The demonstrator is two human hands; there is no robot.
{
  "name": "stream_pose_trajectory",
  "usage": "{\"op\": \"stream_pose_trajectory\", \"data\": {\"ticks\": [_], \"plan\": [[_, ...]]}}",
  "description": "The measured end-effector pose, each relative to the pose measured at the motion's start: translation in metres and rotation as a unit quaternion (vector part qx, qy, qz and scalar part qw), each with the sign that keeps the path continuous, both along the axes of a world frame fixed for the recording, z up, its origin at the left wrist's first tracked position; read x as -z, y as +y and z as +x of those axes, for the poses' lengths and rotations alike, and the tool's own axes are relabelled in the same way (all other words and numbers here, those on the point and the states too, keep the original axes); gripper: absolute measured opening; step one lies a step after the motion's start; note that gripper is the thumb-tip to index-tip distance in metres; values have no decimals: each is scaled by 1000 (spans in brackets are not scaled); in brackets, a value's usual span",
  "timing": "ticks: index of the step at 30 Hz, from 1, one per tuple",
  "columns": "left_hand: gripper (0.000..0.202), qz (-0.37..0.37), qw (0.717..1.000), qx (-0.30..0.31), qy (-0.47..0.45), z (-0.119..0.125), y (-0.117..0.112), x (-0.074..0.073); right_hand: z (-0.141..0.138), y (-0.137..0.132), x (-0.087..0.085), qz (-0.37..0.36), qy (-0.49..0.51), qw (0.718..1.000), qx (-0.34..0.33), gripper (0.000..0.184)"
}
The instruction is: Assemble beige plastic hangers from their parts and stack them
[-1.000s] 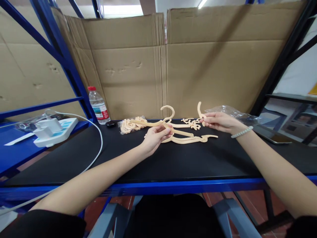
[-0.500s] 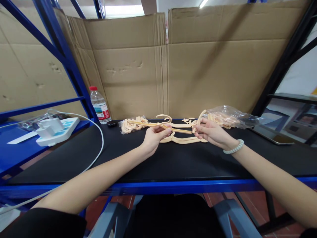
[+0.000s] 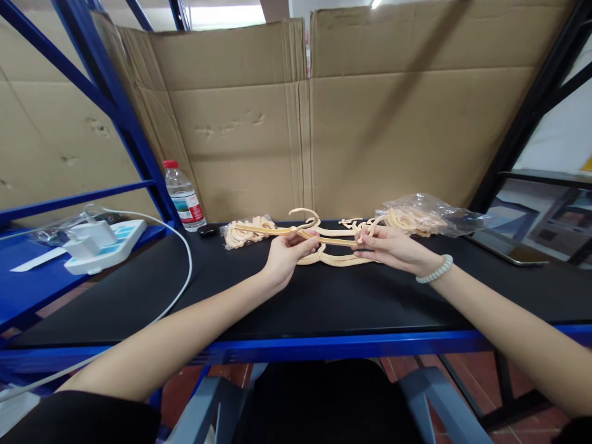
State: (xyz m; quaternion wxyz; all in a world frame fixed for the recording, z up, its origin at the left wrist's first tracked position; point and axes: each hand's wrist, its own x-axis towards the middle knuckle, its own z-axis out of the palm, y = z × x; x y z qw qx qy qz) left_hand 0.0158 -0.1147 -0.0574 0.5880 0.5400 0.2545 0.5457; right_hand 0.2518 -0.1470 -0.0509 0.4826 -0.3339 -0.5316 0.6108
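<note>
My left hand (image 3: pixel 289 253) is closed in a pinch on a thin beige wooden hanger (image 3: pixel 296 229), held just above the black table top (image 3: pixel 351 302). The hanger's hook curls up behind my fingers. My right hand (image 3: pixel 386 248) is closed on the hanger's right end and on a small curved beige piece (image 3: pixel 372 225). Under both hands more beige hanger pieces (image 3: pixel 337 259) lie flat on the table.
A clear bag of beige pieces (image 3: pixel 425 217) lies at the right, another small bag (image 3: pixel 243 233) at the left. A water bottle (image 3: pixel 184 197), a white power strip (image 3: pixel 99 243) with its cable (image 3: pixel 182 271), and a tablet (image 3: pixel 509 251) stand around. Cardboard walls close the back.
My right hand came down and leftward with the curved piece, from beside the right bag to the hanger's right end. My left hand has stayed in place.
</note>
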Motion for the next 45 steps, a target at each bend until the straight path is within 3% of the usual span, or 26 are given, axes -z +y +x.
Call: {"op": "stream_pose_trajectory", "data": {"ticks": [16, 45], "plan": [[27, 37, 997, -20, 71, 1, -3, 3, 1, 0, 0, -71, -10, 997, -30, 17], [28, 35, 998, -8, 50, 3, -5, 3, -12, -5, 5, 38, -20, 996, 82, 32]]}}
